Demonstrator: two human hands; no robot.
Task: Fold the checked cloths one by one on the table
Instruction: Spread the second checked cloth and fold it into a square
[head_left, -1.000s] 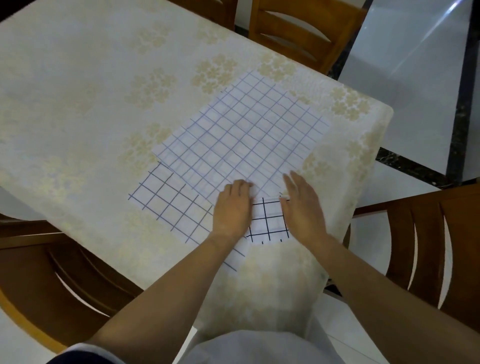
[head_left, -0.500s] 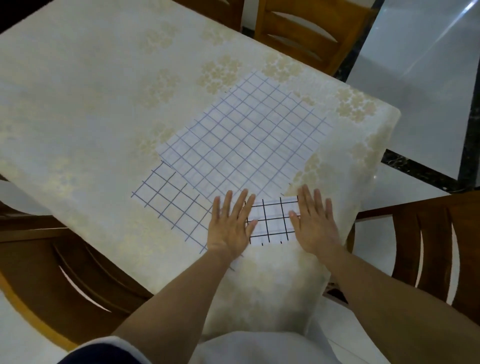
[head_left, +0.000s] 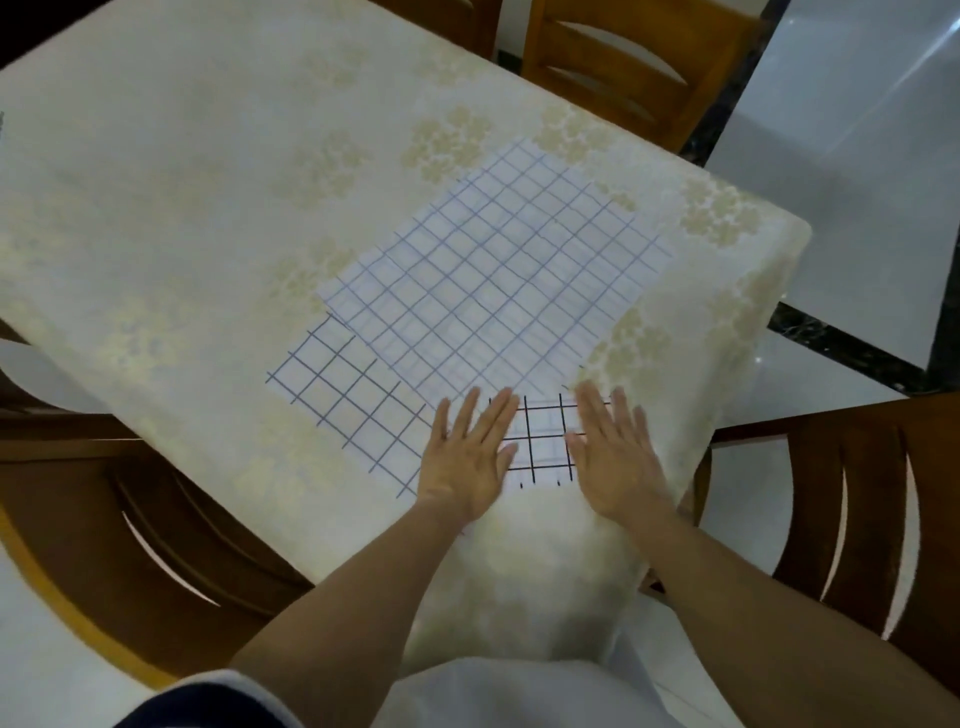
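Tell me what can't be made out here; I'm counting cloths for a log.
Head view, black-checked cloth: side edges lie under the left hand and right hand.
Head view, wide-checked blue cloth: partly covered by the fine-checked top cloth.
Head view: any further cloths under that top cloth, hidden.

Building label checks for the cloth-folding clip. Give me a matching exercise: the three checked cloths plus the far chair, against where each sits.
Things:
1. pale-grid cloth
2. blue-grid cloth
3. black-grid cloth
4. far chair

Places:
A. between the left hand and the right hand, both flat
B. past the far edge of the table
C. largest, overlapping another cloth
D. sticking out to the left from under another cloth

Pairs: 1-C, 2-D, 3-A, 4-B
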